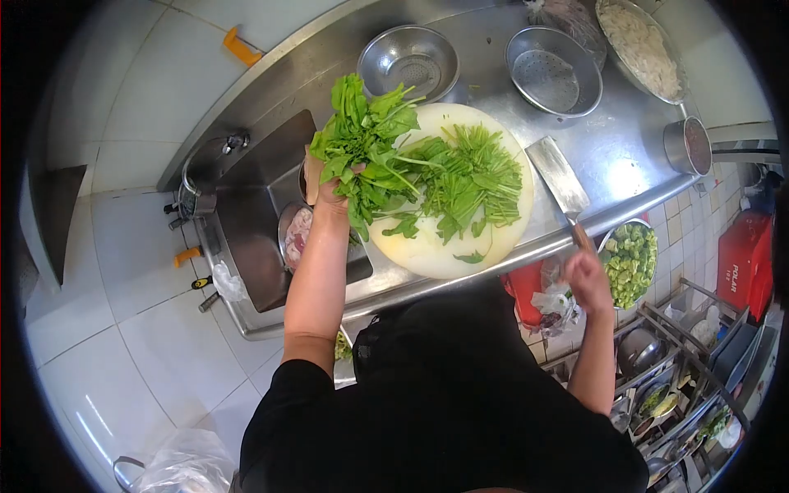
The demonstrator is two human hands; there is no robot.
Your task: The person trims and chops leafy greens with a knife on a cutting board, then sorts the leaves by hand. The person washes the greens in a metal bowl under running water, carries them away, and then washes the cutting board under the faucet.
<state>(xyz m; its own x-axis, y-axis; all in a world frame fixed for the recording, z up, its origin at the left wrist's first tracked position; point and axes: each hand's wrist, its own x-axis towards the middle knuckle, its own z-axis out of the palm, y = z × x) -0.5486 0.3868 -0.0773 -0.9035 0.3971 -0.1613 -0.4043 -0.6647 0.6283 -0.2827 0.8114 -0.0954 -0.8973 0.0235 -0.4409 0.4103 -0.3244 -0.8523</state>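
Along the steel table (485, 92), head view: we are seeing the left hand (329, 192) gripping leafy greens (355, 135), raised over the left side of the round cutting board (396, 248). The fingers are mostly hiding under leaves; we are judging that the hand is closing around the whole bunch to keep loose leaves together. A pile of stemmy greens (486, 174) is lying on the board, which is sitting near the front edge, probably for easy reach. Just right of it, the cleaver (559, 177) is pointing its blade away from the person, its handle overhanging the edge, apparently for the right hand (587, 278). That hand is curling at the handle's end; we cannot tell whether it is gripping. Two metal colanders (393, 62) (530, 67) are standing behind, presumably leaving the front free for handwork.
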